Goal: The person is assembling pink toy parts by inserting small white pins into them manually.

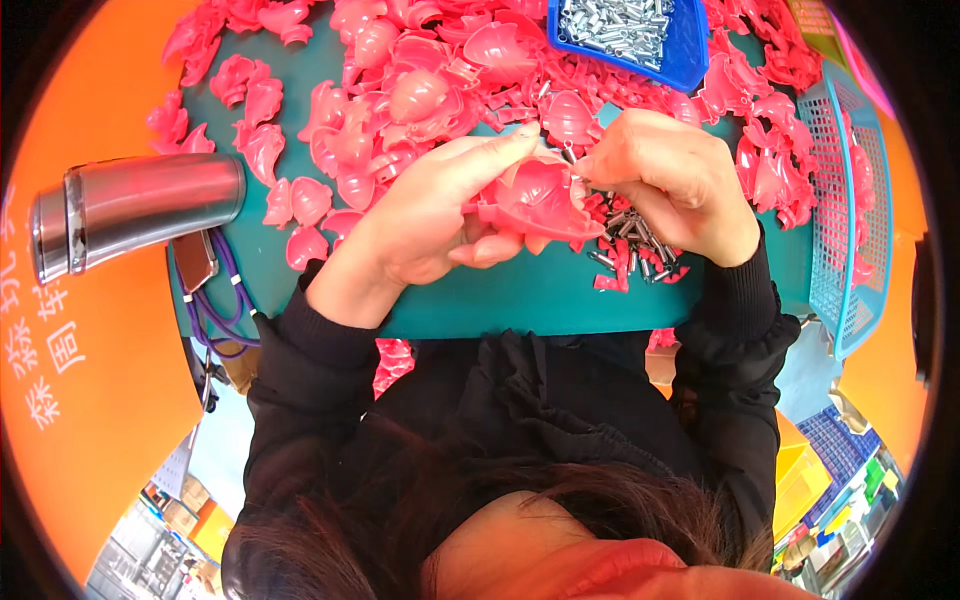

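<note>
My left hand [450, 200] is closed around a red curved plastic shell [545, 203], its thumb raised along the far edge. At the shell's right side my right hand [670, 170] pinches a small metal piece [571, 155]; the fingertips partly hide it, so its exact kind is unclear. Below the right hand lies a small pile of metal pins [645, 245] mixed with little red parts [610, 283]. Beyond both hands spreads a large heap of red plastic shells [415, 95] on the green table mat [450, 310].
A blue bin [690, 65] of silver metal parts [615, 30] stands at the far side. On the left lie a steel flask [150, 205] and a phone [195, 258] with a purple cord [232, 300]. A light blue basket [845, 220] stands at the right edge.
</note>
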The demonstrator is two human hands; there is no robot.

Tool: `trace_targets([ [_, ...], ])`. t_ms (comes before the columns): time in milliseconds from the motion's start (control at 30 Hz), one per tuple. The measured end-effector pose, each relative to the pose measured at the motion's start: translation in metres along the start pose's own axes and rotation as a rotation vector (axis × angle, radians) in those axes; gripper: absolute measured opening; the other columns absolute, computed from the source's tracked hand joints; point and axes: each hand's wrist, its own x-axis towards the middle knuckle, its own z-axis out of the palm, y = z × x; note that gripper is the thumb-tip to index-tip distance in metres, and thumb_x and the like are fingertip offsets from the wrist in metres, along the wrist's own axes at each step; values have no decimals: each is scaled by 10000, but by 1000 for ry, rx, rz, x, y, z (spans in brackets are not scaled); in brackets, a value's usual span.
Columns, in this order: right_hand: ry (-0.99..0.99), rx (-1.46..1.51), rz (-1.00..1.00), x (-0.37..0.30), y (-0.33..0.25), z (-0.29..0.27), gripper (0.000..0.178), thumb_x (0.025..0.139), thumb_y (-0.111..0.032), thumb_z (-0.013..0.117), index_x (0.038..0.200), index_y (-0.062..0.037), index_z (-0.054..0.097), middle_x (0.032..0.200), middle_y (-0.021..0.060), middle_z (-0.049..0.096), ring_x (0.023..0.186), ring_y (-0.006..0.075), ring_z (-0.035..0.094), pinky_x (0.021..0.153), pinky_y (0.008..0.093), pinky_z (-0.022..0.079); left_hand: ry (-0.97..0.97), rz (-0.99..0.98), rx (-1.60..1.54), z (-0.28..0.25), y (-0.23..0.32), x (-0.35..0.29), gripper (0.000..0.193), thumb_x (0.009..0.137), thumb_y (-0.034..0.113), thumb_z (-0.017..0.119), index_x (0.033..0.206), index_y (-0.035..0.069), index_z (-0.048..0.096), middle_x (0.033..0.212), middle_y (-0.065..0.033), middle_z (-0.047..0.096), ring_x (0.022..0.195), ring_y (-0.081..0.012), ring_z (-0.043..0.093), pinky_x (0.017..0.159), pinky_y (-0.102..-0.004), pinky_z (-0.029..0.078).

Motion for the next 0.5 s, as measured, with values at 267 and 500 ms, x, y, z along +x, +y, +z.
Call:
trace_targets([
  [267,-86,-261,-160,-3,-1,6,328,565,74,611,887,8,617,794,113,587,755,278,590,627,348,495,216,64,199,9,-5,1,403,983,343,350,1023,-2,555,645,-121,578,318,-70,341,301,-202,202],
  [500,-59,-205,-256,-4,0,3,294,593,24,626,887,26,605,806,115,585,750,276,585,622,351,492,-29,-51,33,-8,-1,3,397,980,331,361,1008,-10,564,639,-74,574,323,-66,356,302,-203,211],
])
